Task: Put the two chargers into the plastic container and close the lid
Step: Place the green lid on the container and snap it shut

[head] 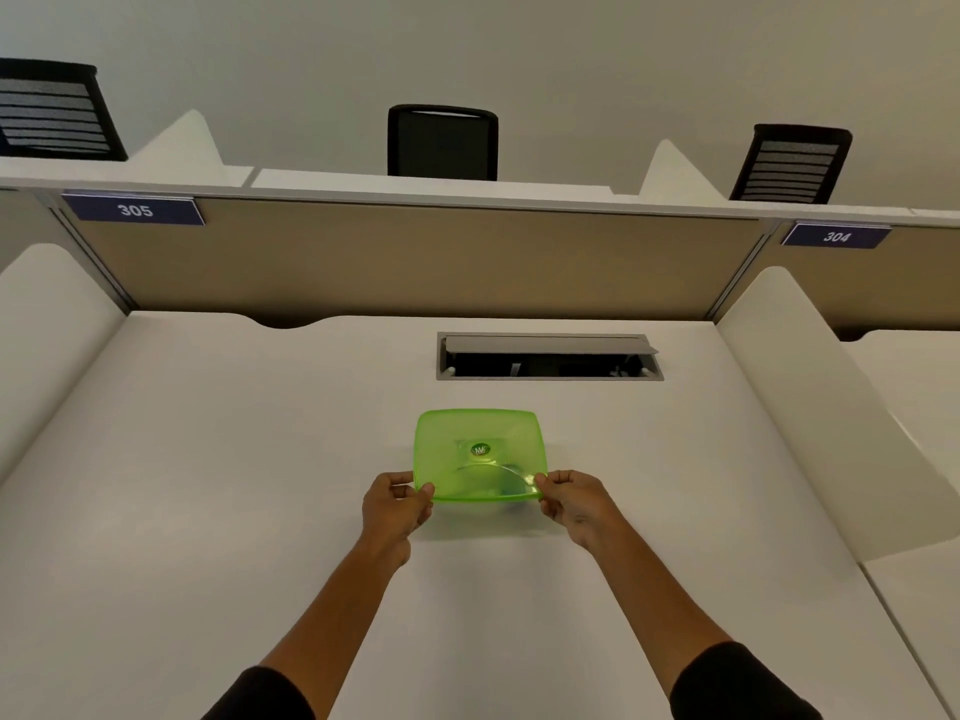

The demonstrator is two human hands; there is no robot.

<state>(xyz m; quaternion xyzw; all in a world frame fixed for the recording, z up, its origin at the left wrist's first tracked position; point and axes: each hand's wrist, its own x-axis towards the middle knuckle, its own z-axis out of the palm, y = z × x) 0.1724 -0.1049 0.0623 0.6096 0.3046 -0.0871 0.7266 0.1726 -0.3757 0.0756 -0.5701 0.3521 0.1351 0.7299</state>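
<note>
A translucent green square lid (480,439) with a round sticker at its middle covers the plastic container on the white desk (208,485). My left hand (397,504) pinches the lid's near left corner. My right hand (571,498) pinches its near right corner. The near edge of the lid looks slightly lifted or bent. A dark shape shows faintly through the green near the right corner; the chargers cannot be made out.
An open cable hatch (549,357) is cut into the desk just behind the container. White side dividers (810,387) wall the desk left and right, a beige partition (415,257) stands at the back, and black chairs (442,142) sit beyond.
</note>
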